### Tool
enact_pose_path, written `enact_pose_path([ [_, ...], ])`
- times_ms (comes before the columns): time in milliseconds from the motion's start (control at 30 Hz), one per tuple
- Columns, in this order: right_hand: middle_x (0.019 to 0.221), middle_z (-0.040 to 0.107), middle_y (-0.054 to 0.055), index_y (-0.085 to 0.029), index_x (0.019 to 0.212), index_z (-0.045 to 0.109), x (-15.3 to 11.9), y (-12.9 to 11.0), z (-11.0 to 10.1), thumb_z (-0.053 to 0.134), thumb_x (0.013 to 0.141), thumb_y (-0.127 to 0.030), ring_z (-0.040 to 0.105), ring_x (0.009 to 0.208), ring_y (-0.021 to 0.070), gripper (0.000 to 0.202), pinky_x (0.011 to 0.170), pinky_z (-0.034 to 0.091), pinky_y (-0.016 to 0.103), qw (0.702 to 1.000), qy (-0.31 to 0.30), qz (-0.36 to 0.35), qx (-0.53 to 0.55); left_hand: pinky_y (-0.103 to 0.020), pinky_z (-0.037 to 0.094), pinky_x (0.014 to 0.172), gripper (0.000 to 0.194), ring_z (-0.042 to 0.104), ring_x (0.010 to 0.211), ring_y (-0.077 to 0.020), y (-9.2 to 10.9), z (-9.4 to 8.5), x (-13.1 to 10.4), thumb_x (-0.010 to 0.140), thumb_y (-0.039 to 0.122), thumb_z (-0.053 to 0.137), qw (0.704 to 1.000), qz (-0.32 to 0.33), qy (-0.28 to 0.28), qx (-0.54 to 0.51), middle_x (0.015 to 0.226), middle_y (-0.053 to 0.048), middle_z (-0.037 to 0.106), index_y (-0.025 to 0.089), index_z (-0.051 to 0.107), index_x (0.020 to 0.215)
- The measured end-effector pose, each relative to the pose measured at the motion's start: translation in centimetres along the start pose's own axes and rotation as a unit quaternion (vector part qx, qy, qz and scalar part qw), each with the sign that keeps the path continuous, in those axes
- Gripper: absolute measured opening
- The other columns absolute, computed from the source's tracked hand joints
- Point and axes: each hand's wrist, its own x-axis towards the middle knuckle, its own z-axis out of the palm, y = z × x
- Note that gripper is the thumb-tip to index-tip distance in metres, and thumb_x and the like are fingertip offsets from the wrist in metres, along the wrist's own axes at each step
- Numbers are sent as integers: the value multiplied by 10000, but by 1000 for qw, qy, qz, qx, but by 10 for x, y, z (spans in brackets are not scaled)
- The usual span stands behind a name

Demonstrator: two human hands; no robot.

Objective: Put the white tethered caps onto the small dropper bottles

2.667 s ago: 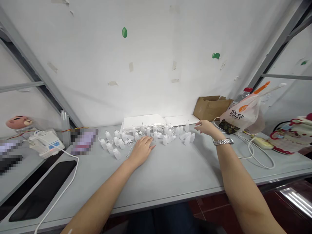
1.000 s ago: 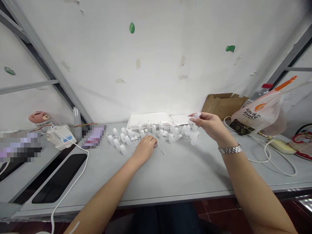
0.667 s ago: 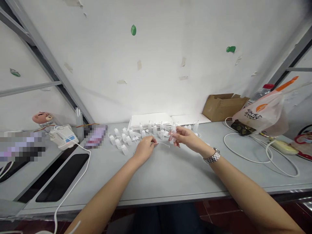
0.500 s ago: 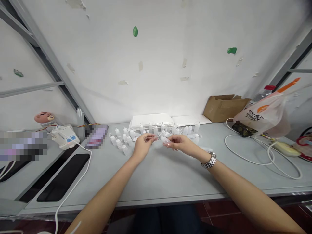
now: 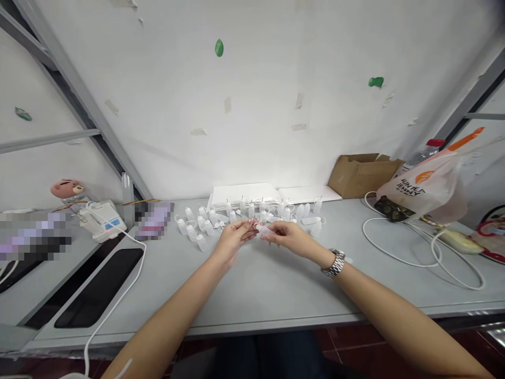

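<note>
My right hand [image 5: 291, 237] is closed round a small translucent squeeze bottle [image 5: 265, 230], which lies tilted with its top end to the left. The fingers of my left hand [image 5: 233, 241] are pinched at that end, on what looks like the bottle's small white cap; the fingertips hide most of it. Just behind my hands stand several more squeeze bottles [image 5: 202, 242], many with thin looped cap straps. A few bottles [image 5: 311, 220] lie on their sides to the right, and small white pieces lie among them.
Stacked white sheets [image 5: 244, 192] lie against the wall. A cardboard box [image 5: 363, 176], a plastic bag [image 5: 424, 184] and looped white cable [image 5: 394, 259] are at the right. To the left are a black phone-like slab [image 5: 100, 289], a white device [image 5: 101, 221] and another cable [image 5: 130, 292].
My hands have come closer together. The left fingers now meet the top end of the bottle in my right hand, where there was a small gap before.
</note>
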Motion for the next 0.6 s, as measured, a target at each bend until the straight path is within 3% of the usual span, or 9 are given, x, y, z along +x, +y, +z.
enact_pose_path([
  [267,574,505,-25,-179,617,508,-3,-3,3,576,739,-483,419,535,101,334,520,319,244,998,44,-17,-34,-371,390,948,342,593,1006,-222,3,4,-4,606,326,730,996,50,25,66,977,-72,695,180,674,911],
  [500,588,547,-3,-184,660,571,-6,-5,4,563,753,-484,464,555,122,315,556,364,264,996,69,-42,-49,-385,410,927,324,587,1020,-236,4,9,-8,609,322,725,992,86,19,88,1006,-70,685,187,657,896],
  [600,601,557,0,-178,668,599,-6,-6,3,565,755,-475,488,567,121,311,571,382,266,998,45,-37,-14,-379,415,918,305,586,1023,-237,4,10,-8,624,327,712,991,96,1,95,1009,-69,684,189,661,892],
])
